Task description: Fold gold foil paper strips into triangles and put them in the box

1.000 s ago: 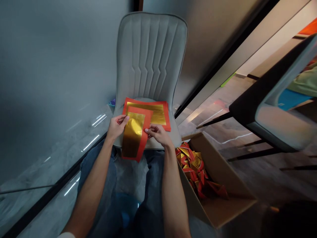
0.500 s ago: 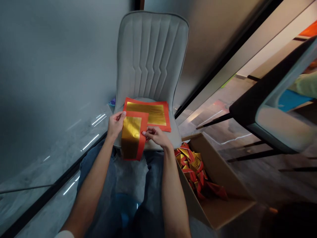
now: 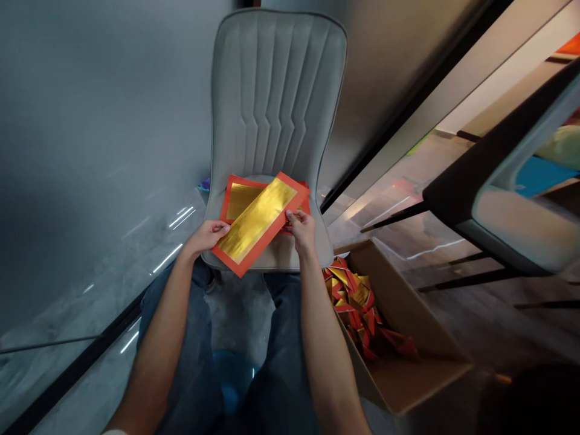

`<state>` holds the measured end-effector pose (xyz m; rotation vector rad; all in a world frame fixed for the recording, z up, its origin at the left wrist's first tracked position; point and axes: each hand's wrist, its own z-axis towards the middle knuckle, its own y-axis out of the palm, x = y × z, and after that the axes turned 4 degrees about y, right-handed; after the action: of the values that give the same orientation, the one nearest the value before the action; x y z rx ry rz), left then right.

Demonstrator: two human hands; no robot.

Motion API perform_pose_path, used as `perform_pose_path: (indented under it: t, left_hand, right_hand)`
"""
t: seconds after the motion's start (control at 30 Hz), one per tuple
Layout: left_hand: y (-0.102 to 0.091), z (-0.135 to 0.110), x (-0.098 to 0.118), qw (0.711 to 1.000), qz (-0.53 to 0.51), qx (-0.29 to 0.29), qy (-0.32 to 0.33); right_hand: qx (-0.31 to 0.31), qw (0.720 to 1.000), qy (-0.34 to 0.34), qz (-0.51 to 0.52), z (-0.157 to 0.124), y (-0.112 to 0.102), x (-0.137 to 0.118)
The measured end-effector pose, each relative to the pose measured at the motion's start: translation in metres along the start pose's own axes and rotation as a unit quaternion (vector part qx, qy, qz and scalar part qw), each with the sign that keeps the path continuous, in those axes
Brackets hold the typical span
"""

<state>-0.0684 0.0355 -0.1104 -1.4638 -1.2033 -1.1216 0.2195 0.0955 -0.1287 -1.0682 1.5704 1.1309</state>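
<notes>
Now — left hand and right hand, each grip pinching the gold-and-red sheet — long axis slanting up rightward between them.

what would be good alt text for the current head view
A person's left hand and right hand hold a slanted red-and-gold sheet above similar paper lying on a grey chair. Beside the chair, at picture right, an open cardboard box holds folded red-and-gold pieces.
</notes>
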Motion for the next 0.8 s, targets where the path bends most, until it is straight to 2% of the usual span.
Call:
perform_pose_path:
  t: [0.1,0.23,0.43,0.6,0.67,0.73,0.77,0.8]
  left_hand:
    - [-0.006,0.001,-0.007,1.0,0.027,-0.007,0.003]
    - [-0.007,0.007,-0.019,0.998,0.065,-0.008,0.011]
    - [-0.01,0.015,-0.028,0.99,0.134,0.033,0.022]
    - [-0.008,0.011,-0.026,0.988,0.152,-0.009,0.004]
    - [-0.005,0.01,-0.026,0.989,0.151,-0.001,-0.002]
    - [-0.001,0.009,-0.025,0.989,0.149,0.006,-0.02]
    - [0.0,0.009,-0.023,0.989,0.146,0.008,-0.033]
    - [0.002,0.009,-0.021,0.989,0.142,0.01,-0.048]
  right_hand:
    - [0.02,1.0,0.002,-0.009,0.005,-0.006,0.003]
    - [0.017,1.0,0.01,-0.011,0.009,-0.014,0.007]
    - [0.001,0.996,0.067,-0.063,0.01,-0.025,0.01]
    - [0.021,0.987,0.086,-0.134,0.007,-0.036,0.013]
    - [0.071,0.977,0.039,-0.198,0.004,-0.042,0.014]
    - [0.111,0.95,-0.068,-0.284,-0.002,-0.048,0.014]
    - [0.095,0.931,-0.134,-0.327,-0.008,-0.05,0.014]
    - [0.044,0.909,-0.198,-0.364,-0.015,-0.05,0.014]
